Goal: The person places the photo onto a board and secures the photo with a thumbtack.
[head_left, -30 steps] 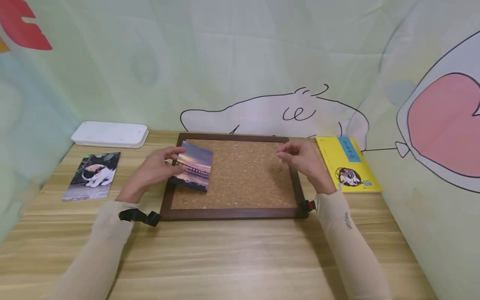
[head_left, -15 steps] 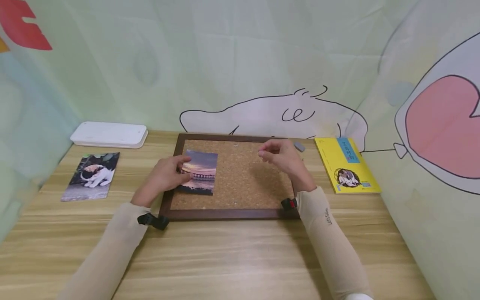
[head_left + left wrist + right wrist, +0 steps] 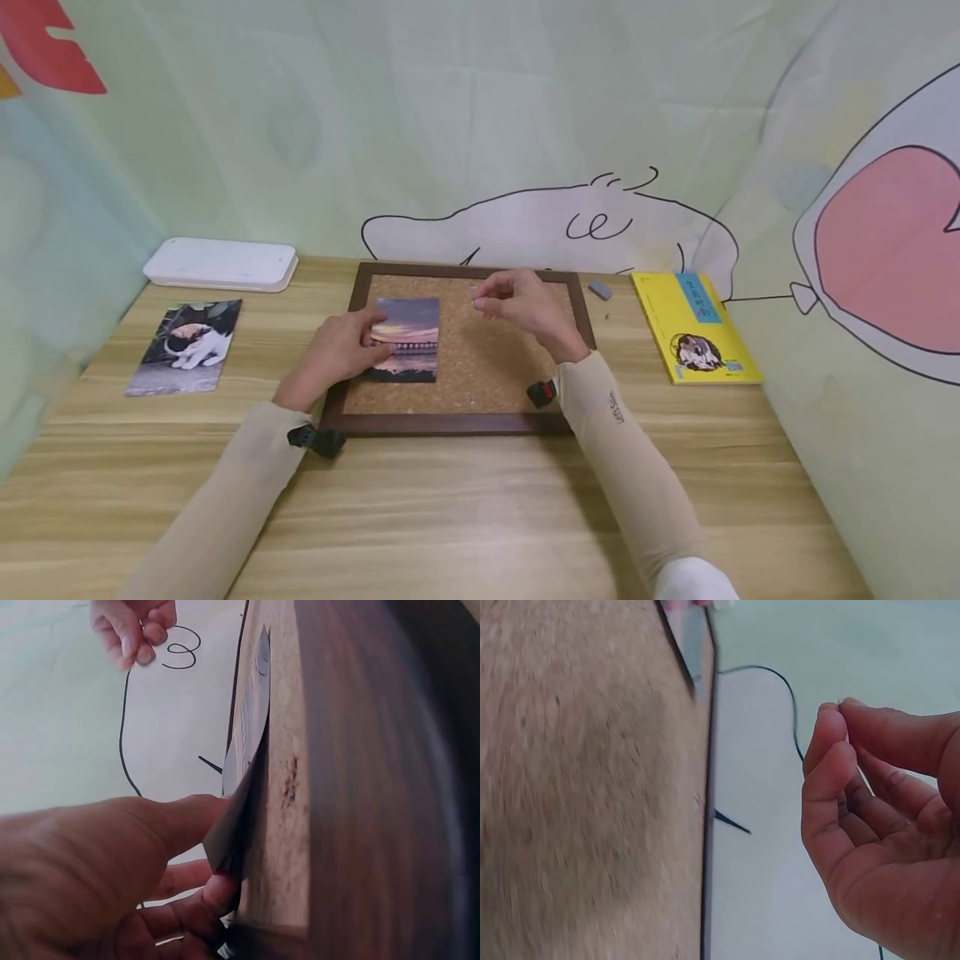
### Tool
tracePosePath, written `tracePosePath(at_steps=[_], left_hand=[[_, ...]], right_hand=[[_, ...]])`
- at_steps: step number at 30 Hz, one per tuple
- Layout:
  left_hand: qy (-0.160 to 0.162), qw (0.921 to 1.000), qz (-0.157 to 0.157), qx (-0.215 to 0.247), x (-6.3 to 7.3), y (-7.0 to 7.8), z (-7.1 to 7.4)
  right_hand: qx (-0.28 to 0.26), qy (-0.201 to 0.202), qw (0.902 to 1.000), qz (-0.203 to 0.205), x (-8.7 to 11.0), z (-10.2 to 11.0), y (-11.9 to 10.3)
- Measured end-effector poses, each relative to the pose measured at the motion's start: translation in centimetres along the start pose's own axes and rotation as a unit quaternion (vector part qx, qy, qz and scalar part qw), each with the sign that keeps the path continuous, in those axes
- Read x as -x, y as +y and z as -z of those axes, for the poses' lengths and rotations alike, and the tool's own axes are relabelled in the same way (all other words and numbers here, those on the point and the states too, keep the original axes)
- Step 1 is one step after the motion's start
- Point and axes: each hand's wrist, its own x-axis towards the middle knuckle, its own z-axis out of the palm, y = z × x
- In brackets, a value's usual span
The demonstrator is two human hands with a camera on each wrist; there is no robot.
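My left hand (image 3: 336,352) pinches the left edge of a sunset pier photo (image 3: 411,340) over the left part of a framed corkboard (image 3: 465,424). Up close in the left wrist view, the photo's held corner curls up off the cork, between thumb and fingers. Above the board's upper middle, my right hand (image 3: 528,310) holds thumb and fingertips together. A tiny clear pin (image 3: 841,701) barely shows at those fingertips in the right wrist view; most of it is hidden. That hand is apart from both cork and photo.
A cat photo (image 3: 187,348) lies to the left, in front of a white case (image 3: 221,263). Right of the board are a small grey block (image 3: 600,289), a tiny dark speck and a yellow book (image 3: 693,329). A printed cloth wall (image 3: 480,125) stands behind the table.
My left hand has shifted slightly right, and the photo has straightened and lowered toward the cork. My right hand has moved left across the board toward the photo, uncovering the grey block.
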Motion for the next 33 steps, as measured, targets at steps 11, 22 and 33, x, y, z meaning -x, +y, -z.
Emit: tracePosePath(at_steps=[11,22,33], left_hand=[[-0.019,0.9992,0.029,-0.019,0.0,0.2,0.1],[-0.020,0.9996,0.013,-0.015,0.0,0.1,0.2],[-0.020,0.9994,0.010,-0.025,0.0,0.2,0.1]], right_hand=[[0.030,-0.056,0.9980,0.001,-2.8,-3.9,-1.3],[0.075,-0.082,0.9938,-0.003,-5.3,-6.4,-1.0],[0.093,-0.115,0.9890,-0.012,-6.5,-7.8,-1.0]])
